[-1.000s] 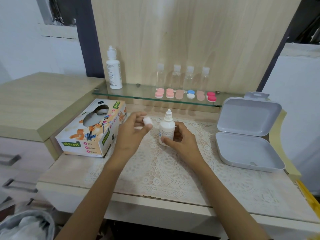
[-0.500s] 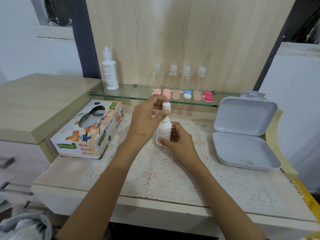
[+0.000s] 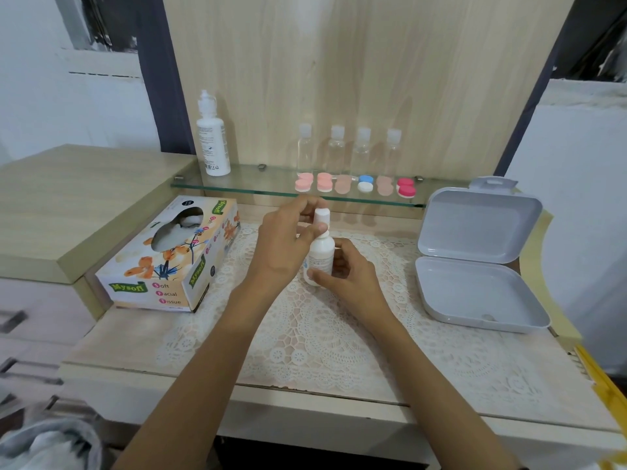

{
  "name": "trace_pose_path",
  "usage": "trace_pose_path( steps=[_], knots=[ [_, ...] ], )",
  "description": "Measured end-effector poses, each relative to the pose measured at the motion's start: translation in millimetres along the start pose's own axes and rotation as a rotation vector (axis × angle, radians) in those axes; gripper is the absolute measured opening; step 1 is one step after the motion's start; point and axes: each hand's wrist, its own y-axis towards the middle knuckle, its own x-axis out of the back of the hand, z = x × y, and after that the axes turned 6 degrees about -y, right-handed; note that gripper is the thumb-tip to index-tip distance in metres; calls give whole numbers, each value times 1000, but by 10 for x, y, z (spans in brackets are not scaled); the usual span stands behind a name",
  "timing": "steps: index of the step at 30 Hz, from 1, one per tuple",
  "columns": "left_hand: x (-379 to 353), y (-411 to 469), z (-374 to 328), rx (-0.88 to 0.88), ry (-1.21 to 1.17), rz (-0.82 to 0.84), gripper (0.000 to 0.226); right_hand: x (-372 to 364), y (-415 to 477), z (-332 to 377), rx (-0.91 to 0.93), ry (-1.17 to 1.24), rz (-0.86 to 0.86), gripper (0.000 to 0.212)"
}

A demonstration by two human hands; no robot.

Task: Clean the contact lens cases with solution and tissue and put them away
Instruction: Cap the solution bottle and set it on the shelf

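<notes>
The small solution bottle point(image 3: 320, 257) was upright over the lace mat point(image 3: 322, 337) on the pale tabletop point(image 3: 115, 340) — the right hand point(image 3: 351, 281) had its fingers wrapped round the body, the left hand point(image 3: 283, 240) pinched the cap point(image 3: 321, 215). The contact lens cases point(image 3: 365, 183) lined the glass shelf point(image 3: 258, 184) on the wood-panelled wall point(image 3: 339, 62) — tissue box point(image 3: 176, 262) left, grey box point(image 3: 475, 293) lying open right.

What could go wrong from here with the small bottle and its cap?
The left hand pinches the cap atop the small bottle; set askew, it might leak onto the lace mat. The right hand holds the bottle low, so it could tip. Lens cases on the glass shelf behind could be knocked.
</notes>
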Motion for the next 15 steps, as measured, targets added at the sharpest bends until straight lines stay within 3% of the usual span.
trace_pose_path(
  steps=[11, 15],
  knots=[
    [10, 48, -42, 69, -30, 139, 38, -2, 5, -16, -2, -14, 1, 47],
    [38, 52, -46, 57, -95, 151, 31, -3, 12, -18, -3, -20, 4, 46]
  ],
)
